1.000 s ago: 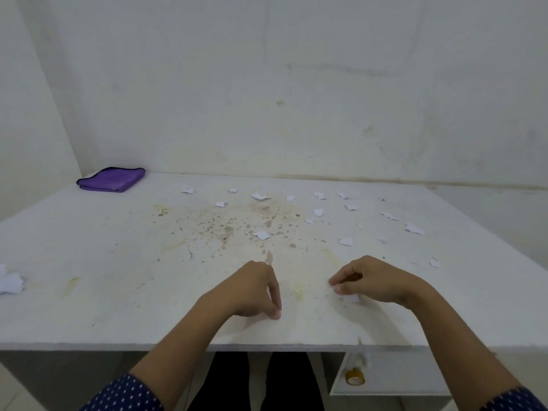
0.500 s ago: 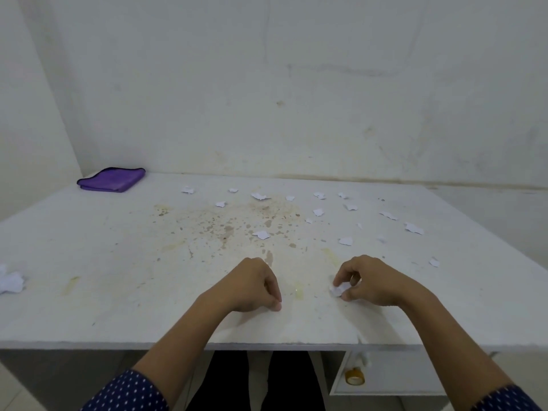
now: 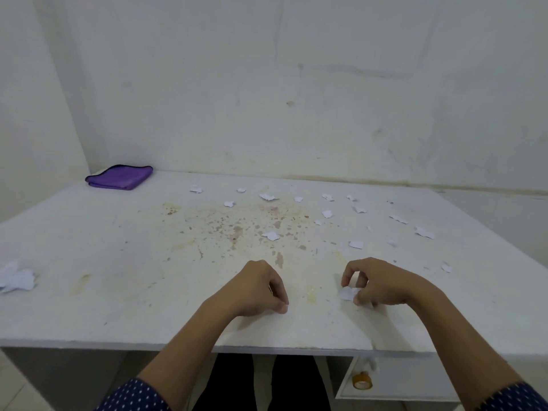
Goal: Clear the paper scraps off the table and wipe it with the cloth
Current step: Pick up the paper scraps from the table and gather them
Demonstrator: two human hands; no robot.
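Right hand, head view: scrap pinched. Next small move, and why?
Probably lift the pinched scrap and move on to the nearest loose scrap just ahead. The right hand pinches it at the table surface, many scraps lie scattered beyond, and the purple cloth sits folded at the far left corner.

An amber tape roll (image 3: 362,380) lies on a white shelf (image 3: 415,382).

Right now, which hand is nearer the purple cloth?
Left. The left hand rests curled at the front middle of the table, with the cloth to its left at the back corner; the right hand, pinching a paper scrap, sits farther right.
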